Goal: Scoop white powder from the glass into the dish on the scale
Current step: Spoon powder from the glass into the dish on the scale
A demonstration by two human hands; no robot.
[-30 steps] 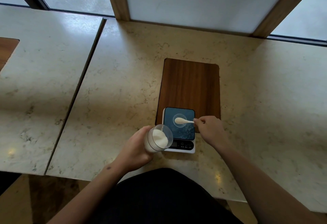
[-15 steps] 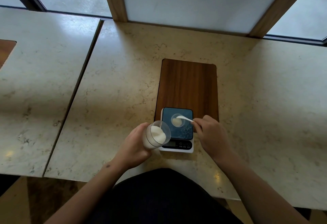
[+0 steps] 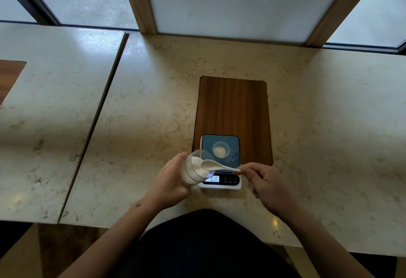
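Note:
My left hand grips a clear glass of white powder, tilted with its mouth toward the scale. My right hand pinches the handle of a white spoon; the spoon's bowl rests at the glass's mouth. A small digital scale with a dark top and a lit display sits on the counter. On it stands a small clear dish holding a little white powder.
The scale overlaps the near end of a dark wooden inset panel in the marble counter. A seam separates a second marble slab on the left. Wood-framed windows stand behind. The counter's front edge is near my body.
My right hand has drawn the spoon back from the dish to the glass's mouth. A small heap of powder now lies in the dish. The glass stays tilted in my left hand.

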